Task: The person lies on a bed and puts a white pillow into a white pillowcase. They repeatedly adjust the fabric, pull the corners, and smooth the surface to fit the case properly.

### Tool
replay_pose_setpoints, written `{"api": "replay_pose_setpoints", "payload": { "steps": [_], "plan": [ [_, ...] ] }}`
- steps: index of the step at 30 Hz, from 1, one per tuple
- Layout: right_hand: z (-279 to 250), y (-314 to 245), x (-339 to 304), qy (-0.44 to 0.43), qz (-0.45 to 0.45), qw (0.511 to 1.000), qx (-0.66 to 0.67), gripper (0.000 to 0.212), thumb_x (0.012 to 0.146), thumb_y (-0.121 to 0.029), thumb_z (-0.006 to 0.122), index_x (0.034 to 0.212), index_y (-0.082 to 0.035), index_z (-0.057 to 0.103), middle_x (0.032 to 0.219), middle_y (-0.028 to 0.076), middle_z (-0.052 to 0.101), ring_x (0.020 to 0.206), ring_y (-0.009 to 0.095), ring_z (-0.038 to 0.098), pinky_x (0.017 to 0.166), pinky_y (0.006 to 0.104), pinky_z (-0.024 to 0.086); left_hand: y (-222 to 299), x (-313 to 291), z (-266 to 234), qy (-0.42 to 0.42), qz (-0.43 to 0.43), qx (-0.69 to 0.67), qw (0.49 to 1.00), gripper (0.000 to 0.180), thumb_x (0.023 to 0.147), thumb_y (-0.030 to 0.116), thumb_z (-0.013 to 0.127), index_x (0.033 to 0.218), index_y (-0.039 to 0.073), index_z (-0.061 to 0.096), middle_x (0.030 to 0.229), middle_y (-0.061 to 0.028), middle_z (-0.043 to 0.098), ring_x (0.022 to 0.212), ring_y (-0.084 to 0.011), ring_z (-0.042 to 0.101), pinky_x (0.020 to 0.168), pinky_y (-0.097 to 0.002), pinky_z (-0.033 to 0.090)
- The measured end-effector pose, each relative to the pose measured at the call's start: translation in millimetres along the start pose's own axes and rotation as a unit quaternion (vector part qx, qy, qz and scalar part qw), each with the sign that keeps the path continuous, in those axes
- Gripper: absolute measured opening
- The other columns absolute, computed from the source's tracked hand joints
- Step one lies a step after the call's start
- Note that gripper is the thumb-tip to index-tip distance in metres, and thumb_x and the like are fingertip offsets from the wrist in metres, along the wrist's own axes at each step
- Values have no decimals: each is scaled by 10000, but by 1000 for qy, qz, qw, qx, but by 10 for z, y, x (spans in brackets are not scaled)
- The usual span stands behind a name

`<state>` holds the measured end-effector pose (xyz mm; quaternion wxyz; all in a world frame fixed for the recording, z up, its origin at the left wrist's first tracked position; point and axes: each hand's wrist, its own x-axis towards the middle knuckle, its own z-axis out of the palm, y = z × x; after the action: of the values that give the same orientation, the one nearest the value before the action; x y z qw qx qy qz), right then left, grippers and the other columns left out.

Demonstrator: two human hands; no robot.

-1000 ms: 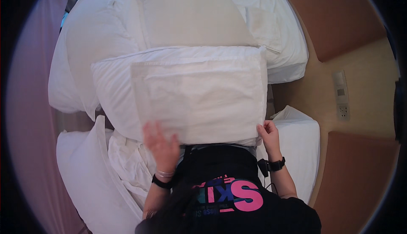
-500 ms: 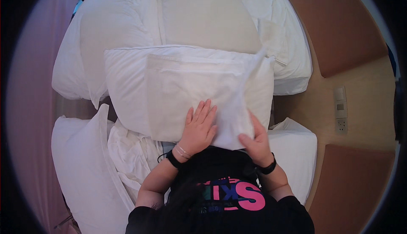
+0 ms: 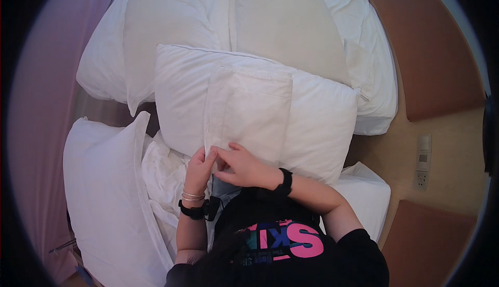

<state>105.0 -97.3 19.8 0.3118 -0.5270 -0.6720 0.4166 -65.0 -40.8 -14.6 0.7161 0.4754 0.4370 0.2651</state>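
A folded white pillowcase [image 3: 252,105], now a narrow upright rectangle with a hemmed far edge, lies on top of a plump white pillow [image 3: 317,115] in front of me. My left hand [image 3: 199,172] is closed on its near left corner, thumb uppermost. Reaching across from the right, my right hand [image 3: 240,166] meets the left one at that same corner, its fingers bent and pinching the cloth's edge. Part of the corner is hidden under the fingers. Both wrists carry black bands.
Other large white pillows [image 3: 291,22] are piled beyond, on a white bed [image 3: 371,68]. A white pillow [image 3: 104,183] and rumpled white cloth [image 3: 165,170] sit at left. A pink curtain [image 3: 41,105] hangs far left; brown wall panels [image 3: 426,42] and a socket plate [image 3: 423,157] are right.
The pillowcase's right part has been folded over to the left, making it narrower. My right hand has moved left across my body; my left hand has shifted from lying flat to gripping the corner.
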Motion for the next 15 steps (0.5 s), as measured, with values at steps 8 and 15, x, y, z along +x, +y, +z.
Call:
{"api": "replay_pose_setpoints", "payload": {
  "steps": [8,15],
  "plan": [
    [-938,47,-132,395,-72,885,-238,484,804,-191,701,1234,-24,555,1070,186,628,975,364,603,938,418,462,-105,171,-38,139,83,99,982,237,991,201,562,1016,-27,622,837,23,622,725,-47,507,656,-226,438],
    [-1366,459,66,375,156,904,130,658,810,-260,722,1351,-1,453,1087,191,632,942,257,625,854,341,495,-293,133,-29,225,103,156,956,303,999,196,533,1193,-36,545,1112,-86,610,1010,-153,549,903,-298,438]
  ]
}}
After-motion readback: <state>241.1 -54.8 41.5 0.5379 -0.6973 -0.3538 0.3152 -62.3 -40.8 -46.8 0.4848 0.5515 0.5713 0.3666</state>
